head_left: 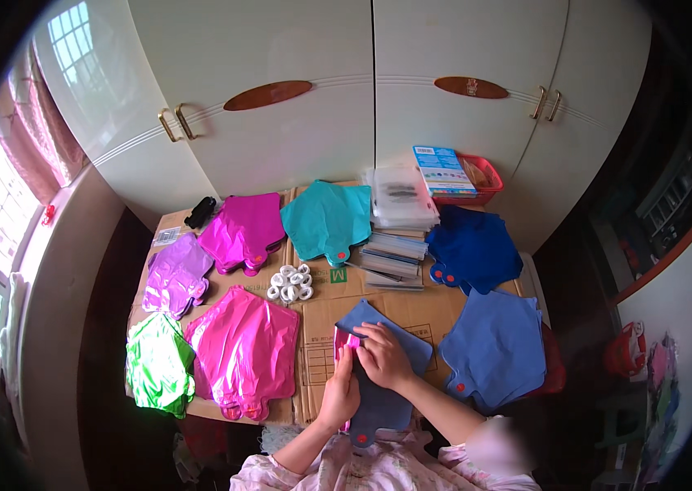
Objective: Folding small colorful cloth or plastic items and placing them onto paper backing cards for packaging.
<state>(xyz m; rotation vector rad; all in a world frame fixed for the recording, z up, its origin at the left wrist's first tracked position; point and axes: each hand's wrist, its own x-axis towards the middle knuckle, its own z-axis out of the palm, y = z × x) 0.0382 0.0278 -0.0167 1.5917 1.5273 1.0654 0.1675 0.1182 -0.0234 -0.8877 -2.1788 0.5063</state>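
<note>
A slate-blue foil balloon, flat and partly folded, lies in front of me, with its rounded tab and red dot toward my lap. Shiny pink foil shows along its left edge. My left hand is closed at that edge, fingers pointing away from me and pressed together on the foil. From the right, my right hand reaches over the fold, its fingers bent onto the balloon close to the left fingertips. Part of the foil is hidden beneath both hands.
Around the cardboard-covered table lie flat foil balloons: pink, green, lilac, magenta, teal, navy, blue. White ribbon rolls, stacked cards, plastic sleeves and a red basket stand among them.
</note>
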